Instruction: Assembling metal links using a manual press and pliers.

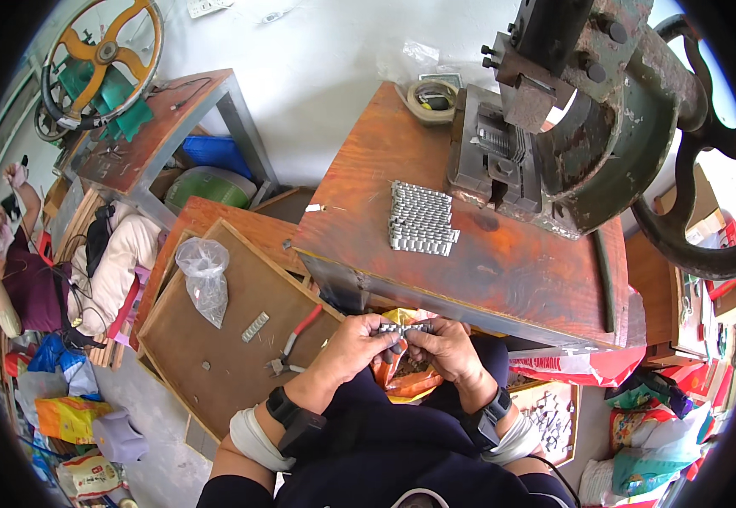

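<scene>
Between my two hands, just off the front edge of the workbench, is a short strip of small silvery metal links [402,328]. My left hand [353,345] pinches its left end between thumb and fingers. The right end is gripped the same way by my right hand [446,347]. Fingers cover much of the strip, so its full length is hidden. Below it, a yellow and orange bag [412,383] lies open at my lap with small dark bits inside. On the workbench sits a block of similar metal strips [420,218], laid side by side in rows.
A heavy hand press [614,152] with a large wheel stands on the workbench [351,203]. To the left, a wooden tray [190,360] holds a clear plastic bag [204,275], red-handled pliers [303,328] and another metal strip [255,327]. Another person [42,279] sits farther left.
</scene>
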### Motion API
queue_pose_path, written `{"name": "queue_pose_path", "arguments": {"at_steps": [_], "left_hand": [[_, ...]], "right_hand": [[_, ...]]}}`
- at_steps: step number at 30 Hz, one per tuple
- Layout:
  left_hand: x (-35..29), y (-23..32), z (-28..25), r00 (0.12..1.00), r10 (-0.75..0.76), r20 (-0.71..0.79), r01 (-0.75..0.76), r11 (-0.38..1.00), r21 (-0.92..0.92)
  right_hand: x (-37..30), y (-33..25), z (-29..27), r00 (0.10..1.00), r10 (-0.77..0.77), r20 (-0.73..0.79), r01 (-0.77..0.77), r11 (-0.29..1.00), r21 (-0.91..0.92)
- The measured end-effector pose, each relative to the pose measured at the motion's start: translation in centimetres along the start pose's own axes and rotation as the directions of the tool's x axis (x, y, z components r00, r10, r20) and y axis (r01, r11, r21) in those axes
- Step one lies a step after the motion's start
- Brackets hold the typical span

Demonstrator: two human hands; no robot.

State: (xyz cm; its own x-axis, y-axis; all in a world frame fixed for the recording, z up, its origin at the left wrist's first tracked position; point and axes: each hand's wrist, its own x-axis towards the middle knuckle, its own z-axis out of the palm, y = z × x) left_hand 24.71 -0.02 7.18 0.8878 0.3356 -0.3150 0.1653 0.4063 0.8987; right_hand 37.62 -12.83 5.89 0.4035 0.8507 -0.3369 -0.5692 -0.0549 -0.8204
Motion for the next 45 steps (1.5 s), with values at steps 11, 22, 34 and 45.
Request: {"name": "queue_pose_path", "arguments": {"at_steps": [11, 22, 34, 45], "left_hand": [[0.8, -0.7, 1.2, 0.994, 0.043, -0.105, -0.064, 0.977, -0.204], [2.7, 0.3, 2.1, 0.991, -0.071, -0.111, 0.021, 0.915, -0.403], [3.6, 1.2, 2.2, 0.991, -0.052, -0.127, 0.001, 0.927, -0.376], [3.7, 1.2, 2.1, 0.988, -0.045, -0.146, -0.005, 0.947, -0.322]], "right_hand": [[0.1, 0.5, 0.8, 0.988, -0.117, -0.102, 0.113, 0.993, -0.044], [1.0, 1.5, 1.2, 0.976, -0.139, -0.166, 0.179, 0.951, 0.253], [1.3, 0.7, 2.6, 0.957, -0.141, -0.254, 0.225, 0.913, 0.34], [1.5, 1.1, 2.6, 0.941, -0.143, -0.308, 0.258, 0.891, 0.374]]}}
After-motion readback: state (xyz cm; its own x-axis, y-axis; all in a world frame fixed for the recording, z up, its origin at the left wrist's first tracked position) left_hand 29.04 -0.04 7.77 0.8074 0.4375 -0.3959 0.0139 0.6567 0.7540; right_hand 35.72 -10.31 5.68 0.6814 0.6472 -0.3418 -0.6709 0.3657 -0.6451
